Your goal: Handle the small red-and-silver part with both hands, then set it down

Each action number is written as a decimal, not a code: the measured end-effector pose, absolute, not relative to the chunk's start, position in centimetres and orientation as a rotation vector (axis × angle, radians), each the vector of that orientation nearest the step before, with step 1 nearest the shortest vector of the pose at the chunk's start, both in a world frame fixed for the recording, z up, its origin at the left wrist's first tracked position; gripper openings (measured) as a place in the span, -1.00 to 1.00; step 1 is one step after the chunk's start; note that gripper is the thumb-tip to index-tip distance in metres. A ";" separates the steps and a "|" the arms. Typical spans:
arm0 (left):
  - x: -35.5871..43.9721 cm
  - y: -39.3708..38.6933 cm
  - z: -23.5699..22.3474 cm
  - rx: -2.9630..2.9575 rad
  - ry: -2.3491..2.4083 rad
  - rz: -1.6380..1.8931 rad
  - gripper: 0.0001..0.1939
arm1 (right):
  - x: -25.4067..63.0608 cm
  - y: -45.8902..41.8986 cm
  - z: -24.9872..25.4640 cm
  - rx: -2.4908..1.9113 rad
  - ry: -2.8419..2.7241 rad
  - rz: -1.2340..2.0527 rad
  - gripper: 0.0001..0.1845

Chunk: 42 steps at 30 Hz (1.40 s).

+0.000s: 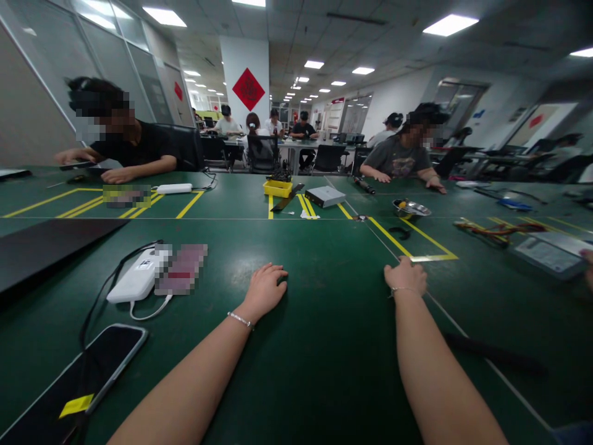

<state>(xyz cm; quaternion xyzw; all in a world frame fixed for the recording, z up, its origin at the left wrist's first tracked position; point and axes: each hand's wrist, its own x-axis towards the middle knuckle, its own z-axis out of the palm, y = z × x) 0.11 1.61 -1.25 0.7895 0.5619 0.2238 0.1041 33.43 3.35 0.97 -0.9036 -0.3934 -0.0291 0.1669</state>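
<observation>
My left hand (266, 287) rests palm down on the green table (319, 346), fingers stretched out and holding nothing. A thin bracelet (240, 319) circles that wrist. Farther right, my right hand (407, 276) lies by the near corner of a yellow tape outline (433, 258). Its thumb sticks out to the left, the other fingers bend away from view, and no object shows in it. Nearest to my left hand are a pixelated reddish phone-like object (181, 271) and a white power bank (138, 275) with a white cable. Past my right hand is a small black curved piece (399, 233).
Left stand a large phone (88, 377) and a black panel (50, 247). Ahead are a yellow bin (278, 188), a grey box (325, 196) and a metal bowl (411, 209). At right lie bundled wires (495, 228) beside a metal unit (551, 253). Two people sit opposite.
</observation>
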 end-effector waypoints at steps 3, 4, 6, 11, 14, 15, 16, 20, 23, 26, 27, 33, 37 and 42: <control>0.1 1.6 -1.1 2.303 1.660 0.658 -0.72 | 33.7 3.6 0.7 -2.568 -1.121 -0.083 -0.55; 0.1 1.5 -1.1 2.299 1.661 0.657 -0.72 | 33.7 3.6 0.6 -2.564 -1.132 -0.086 -0.58; 0.1 1.5 -1.0 2.296 1.656 0.663 -0.72 | 33.8 3.7 0.6 -2.568 -1.167 -0.084 -0.62; 0.2 1.4 -0.7 2.281 1.658 0.662 -0.73 | 33.9 3.5 0.6 -2.542 -1.240 -0.121 -0.60; 0.2 1.4 -0.6 2.277 1.656 0.649 -0.73 | 33.8 3.2 0.7 -2.543 -1.224 -0.089 -0.60; 0.2 1.4 -0.6 2.279 1.654 0.647 -0.73 | 33.7 3.1 0.8 -2.551 -1.206 -0.068 -0.61; 0.2 1.4 -0.6 2.282 1.652 0.650 -0.73 | 33.5 3.0 1.1 -2.553 -1.185 -0.056 -0.61; 0.2 1.4 -0.4 2.290 1.631 0.700 -0.74 | 31.8 3.0 2.5 -2.335 -1.239 -0.065 -0.61; 0.4 1.1 0.0 2.241 1.587 0.761 -0.73 | 28.4 3.6 3.2 -2.105 -1.453 0.044 -0.64; 0.8 0.7 0.5 2.159 1.505 0.794 -0.69 | 23.2 3.6 2.9 -1.874 -1.706 0.242 -0.73; 1.0 0.5 0.6 2.152 1.456 0.808 -0.67 | 21.3 3.3 2.7 -1.801 -1.770 0.300 -0.76; 1.2 0.4 0.2 2.133 1.384 0.802 -0.81 | 15.0 0.4 2.5 -1.303 -2.043 0.572 -0.84; 1.0 0.7 0.1 2.149 1.389 0.798 -0.85 | 15.7 0.0 3.2 -1.225 -2.182 0.490 -0.84; 1.0 0.6 0.3 2.109 1.260 0.786 -0.79 | 16.6 0.7 3.0 -1.229 -2.275 0.462 -0.79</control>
